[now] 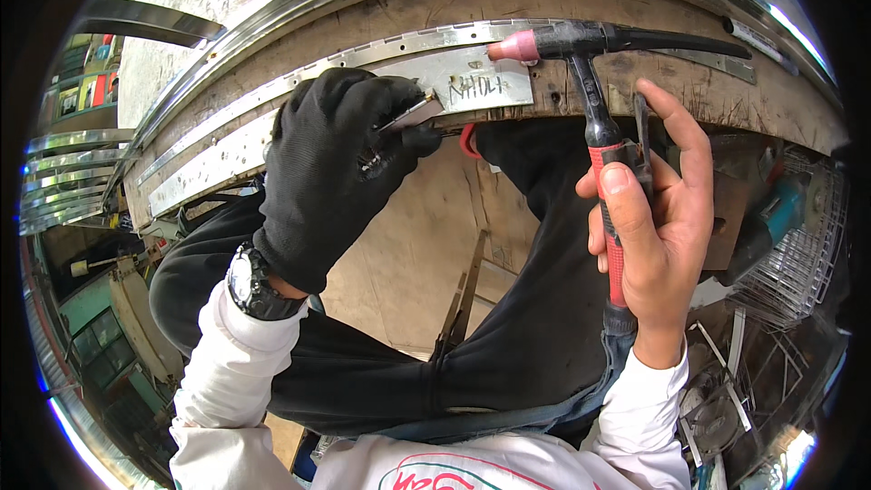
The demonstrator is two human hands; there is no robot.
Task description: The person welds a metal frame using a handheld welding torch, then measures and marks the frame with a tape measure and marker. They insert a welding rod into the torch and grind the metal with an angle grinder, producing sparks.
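In the head view, the bare right hand [660, 218] grips a welding torch [596, 113], its pink nozzle [515, 45] above a metal plate [510, 95] on the wooden bench [555, 93]. The black-gloved left hand [331, 163] pinches a small pale piece [419, 113] near that plate. At right sits a wire basket [798, 274] with a teal power tool [786, 204] — inside or against it, I cannot tell.

I was in a metalworking shop: my red-and-black welding torch [594, 113] with its pink nozzle stood over a worn brown wooden bench [767, 109], shiny metal strips [77, 168] lay left of it, and a teal-bodied power tool [787, 209] sat near its right end.
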